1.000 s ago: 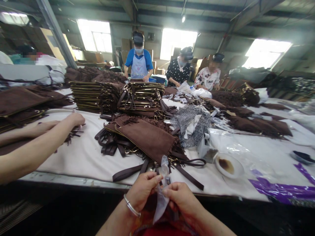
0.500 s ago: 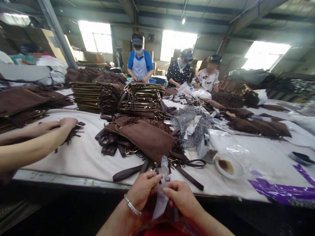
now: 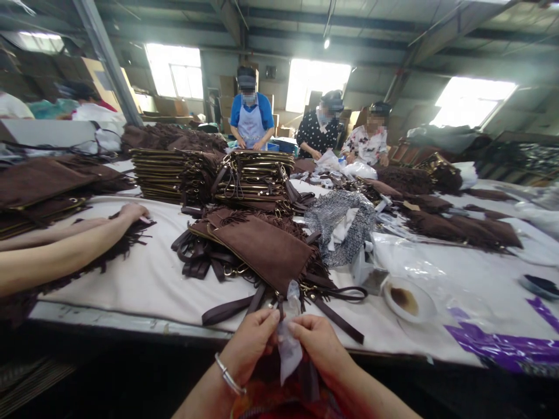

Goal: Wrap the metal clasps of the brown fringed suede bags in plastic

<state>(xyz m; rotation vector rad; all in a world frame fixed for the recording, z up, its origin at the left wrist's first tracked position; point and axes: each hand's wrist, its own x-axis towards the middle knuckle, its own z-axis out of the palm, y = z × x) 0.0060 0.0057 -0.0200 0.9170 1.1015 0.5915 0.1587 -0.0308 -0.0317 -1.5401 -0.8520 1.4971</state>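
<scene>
My left hand [image 3: 253, 337], with a silver bangle at the wrist, is closed, thumb and fingers pinched at the left side of a crumpled clear plastic wrap [image 3: 288, 352]. From the other side my right hand [image 3: 317, 343] pinches the same wrap. Its upper end stands against the front corner of a brown fringed pouch [image 3: 266, 241]. A short dark tab [image 3: 280, 305] from that pouch reaches my left fingertips; whether they grip it too is hidden. Dark wrist straps [image 3: 229, 308] spread around the pouch. Another dark strap [image 3: 309, 381] hangs below my right hand.
Stacked brown pouches [image 3: 257, 180] rise behind. To the right are grey speckled plastic [image 3: 338, 224], a white bowl with brown liquid [image 3: 421, 308] and purple plastic [image 3: 498, 343]. A co-worker's arms [image 3: 78, 244] reach over fringe at left. Other people work across the table.
Both my hands stay at the plastic wrap, with small finger shifts; its lower end has swung slightly right. The co-worker's hand at left has moved slightly right, with more fringe showing under the arm.
</scene>
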